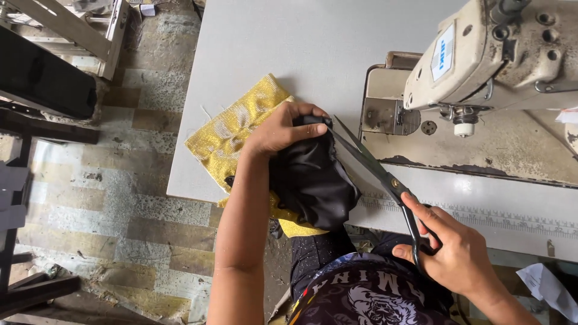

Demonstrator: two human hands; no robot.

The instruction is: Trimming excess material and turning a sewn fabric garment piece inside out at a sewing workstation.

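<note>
My left hand (278,129) grips a bunched piece of black satin fabric (310,180) at its top edge, over the front edge of the white table (277,42). Under it lies a glittery gold fabric (232,129), spread toward the table's left corner. My right hand (448,247) holds black-handled scissors (373,165) by the loops; the blades are slightly apart and their tips reach the black fabric's edge just beside my left fingers.
A cream industrial sewing machine (481,60) stands at the right on the table, with a ruler strip (500,216) along the front edge. Wooden frames and a dark bench (42,78) stand at the left on a worn tiled floor (114,204).
</note>
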